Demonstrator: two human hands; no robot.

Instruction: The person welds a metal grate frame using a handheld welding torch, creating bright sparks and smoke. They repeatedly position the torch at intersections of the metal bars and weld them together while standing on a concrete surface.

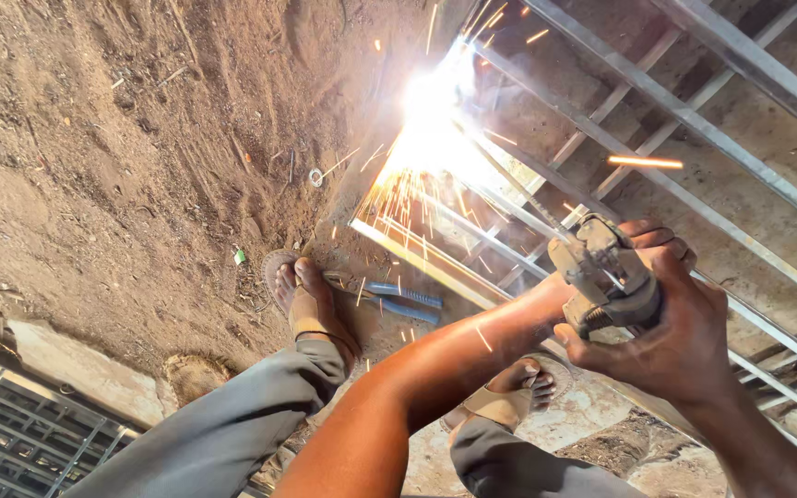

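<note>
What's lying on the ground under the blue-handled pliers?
The pliers lie on bare brown dirt, beside a sandalled foot and near the metal frame. The patch right beneath them is covered, so it cannot be seen.

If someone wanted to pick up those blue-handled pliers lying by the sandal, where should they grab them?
Probably by the two blue handles of the blue-handled metal pliers, coming from above. The pliers lie flat on the dirt, handles close together pointing away from the sandalled foot, so one hand could close round both.
</note>
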